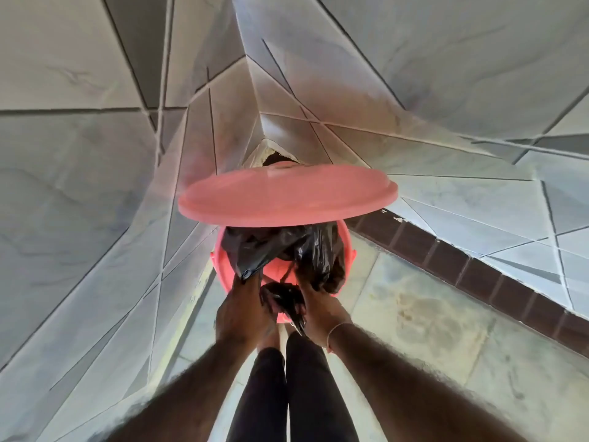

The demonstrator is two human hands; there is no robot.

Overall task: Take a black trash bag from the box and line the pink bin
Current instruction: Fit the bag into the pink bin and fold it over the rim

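The pink bin stands on the floor in a tiled corner, its round pink lid raised and tilted over the far side. A black trash bag lies crumpled inside the bin's mouth, partly draped over the right rim. My left hand grips the bag's edge at the near left rim. My right hand holds the bag at the near right rim, and a bunched piece of bag hangs between both hands. No box is in view.
Grey marble-look wall tiles close in on the left and behind the bin. A dark brown tile band runs along the right wall's base. My legs in black trousers stand just before the bin on a pale floor.
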